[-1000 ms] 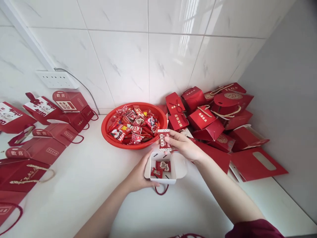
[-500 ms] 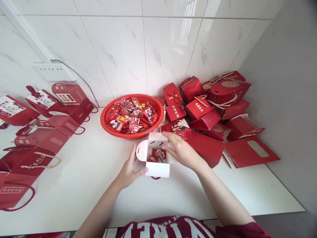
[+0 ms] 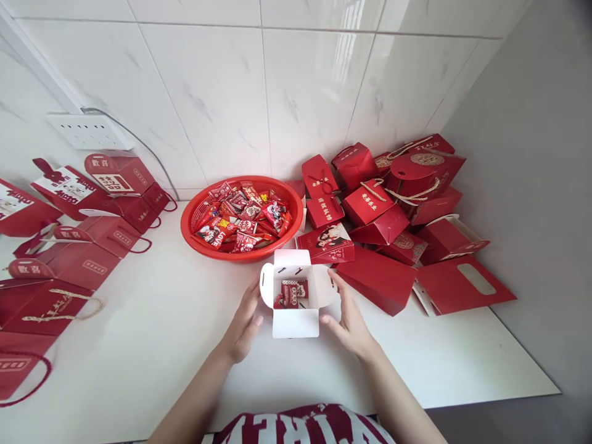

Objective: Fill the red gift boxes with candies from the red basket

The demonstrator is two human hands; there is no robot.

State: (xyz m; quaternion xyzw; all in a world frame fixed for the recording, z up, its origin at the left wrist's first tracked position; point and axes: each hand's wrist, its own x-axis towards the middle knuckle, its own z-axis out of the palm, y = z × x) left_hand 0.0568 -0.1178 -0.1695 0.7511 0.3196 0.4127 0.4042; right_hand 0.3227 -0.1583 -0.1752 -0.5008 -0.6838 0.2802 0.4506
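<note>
An open box point(image 3: 296, 323) with white inner faces stands in front of me, its flaps spread outward. Red wrapped sweets point(image 3: 291, 294) lie inside it. My left hand point(image 3: 243, 324) is at the box's left side, fingers apart, with the fingertips by the left flap. On the other side my right hand point(image 3: 349, 317) has its thumb and fingers spread around the right flap and side. Neither hand is closed on anything. Just behind the box sits a red oval basket point(image 3: 187, 231) full of wrapped sweets point(image 3: 247, 216).
Red boxes point(image 3: 374, 277) are piled at the right against the wall, some with rope handles. More red boxes point(image 3: 92, 265) stand in rows at the left. A power strip point(image 3: 90, 131) is on the tiled wall. The white table's front edge point(image 3: 494, 401) shows at right.
My right hand has moved from the box's back to its right side, and the right flap now shows. My left hand has opened off the front corner. The view has shifted slightly.
</note>
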